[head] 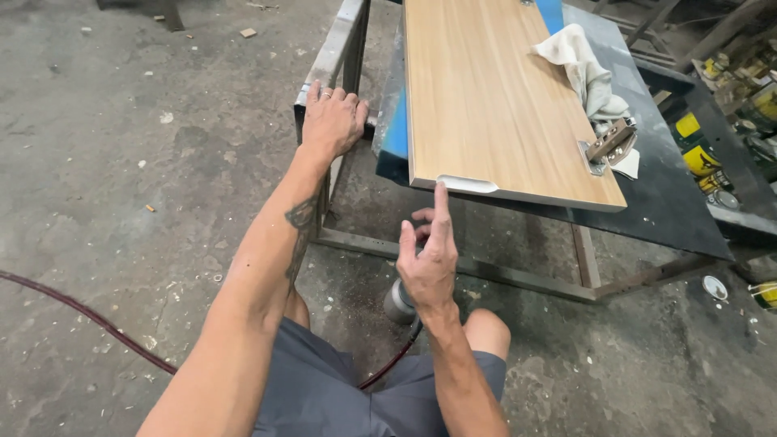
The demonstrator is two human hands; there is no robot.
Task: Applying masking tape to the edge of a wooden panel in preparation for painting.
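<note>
Your left hand (330,121) rests flat, fingers together, on the metal frame (340,48) — left of the wood-grain cabinet door (494,97). Your right hand (429,263) points its index finger at the door's near edge, other fingers loosely curled.

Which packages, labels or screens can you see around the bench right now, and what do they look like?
Yellow-and-black cans: right edge, beside the dark table, labels too blurred to make out.
Yellow container: floor at lower right, only partly in view.
Round white lid: on the floor beside it.
No screens or signs in view.
</note>
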